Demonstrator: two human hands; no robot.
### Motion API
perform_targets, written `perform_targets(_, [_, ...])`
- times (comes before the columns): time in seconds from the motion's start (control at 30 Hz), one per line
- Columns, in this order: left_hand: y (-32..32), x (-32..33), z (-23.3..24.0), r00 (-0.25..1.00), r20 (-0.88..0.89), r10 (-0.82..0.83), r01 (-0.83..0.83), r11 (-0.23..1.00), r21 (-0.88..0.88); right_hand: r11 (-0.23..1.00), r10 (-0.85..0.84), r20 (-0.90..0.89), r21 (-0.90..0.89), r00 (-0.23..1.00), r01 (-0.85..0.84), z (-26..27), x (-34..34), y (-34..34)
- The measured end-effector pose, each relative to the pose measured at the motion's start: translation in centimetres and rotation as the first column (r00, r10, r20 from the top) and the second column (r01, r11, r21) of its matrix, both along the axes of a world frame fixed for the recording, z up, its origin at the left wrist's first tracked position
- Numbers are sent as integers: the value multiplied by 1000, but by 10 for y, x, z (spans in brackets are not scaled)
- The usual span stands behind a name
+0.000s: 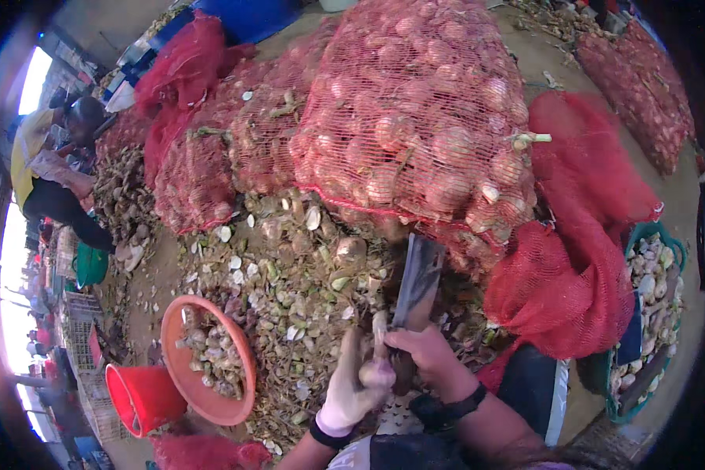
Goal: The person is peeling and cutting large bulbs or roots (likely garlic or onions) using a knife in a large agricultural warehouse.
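My left hand (348,390), in a pale glove, grips a garlic bulb (377,374) whose thick stem points away from me. My right hand (433,355) is bare and closed around a broad-bladed knife (418,279); its blade stands up and away, just right of the stem. The knife's handle is hidden in my fingers. Ahead of the blade, a bulging red mesh sack (411,117) of garlic rests on the heap. Trimmed stalks and skins (296,282) spread over the ground before my hands.
An orange basin (244,376) of trimmed bulbs stands at left beside a red bucket (147,399). Loose red netting (564,288) and a green basket (614,405) of bulbs are at right. Another person (47,158) bends over at far left.
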State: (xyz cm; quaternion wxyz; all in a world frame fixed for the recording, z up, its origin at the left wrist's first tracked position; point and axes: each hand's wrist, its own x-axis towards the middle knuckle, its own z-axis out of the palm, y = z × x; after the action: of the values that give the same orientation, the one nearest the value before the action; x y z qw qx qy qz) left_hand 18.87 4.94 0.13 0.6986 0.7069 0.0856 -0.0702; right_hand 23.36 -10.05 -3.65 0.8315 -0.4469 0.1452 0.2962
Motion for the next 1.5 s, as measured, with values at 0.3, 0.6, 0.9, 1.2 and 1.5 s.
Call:
perform_targets(0.3, [42, -1, 26, 964, 249, 96, -249, 654, 714, 198, 646, 120, -980, 754, -13, -6, 5, -30])
perform_targets(0.6, [67, 115, -13, 910, 348, -225, -189, 523, 831, 498, 312, 84, -863, 946, -87, -56, 0, -34])
perform_targets(0.9, [31, 124, -18, 826, 249, -505, 40, 493, 869, 343, 408, 465, -876, 786, 340, -9, -6, -43])
perform_targets(1.2, [5, 18, -21, 963, 192, 189, -208, 974, 88, 379, 728, 584, -780, 359, 499, 17, -12, -4])
perform_targets(1.5, [-2, 11, -8, 987, 145, 70, -131, 872, 472, 381, 697, 558, -820, 450, 426, -17, -12, -22])
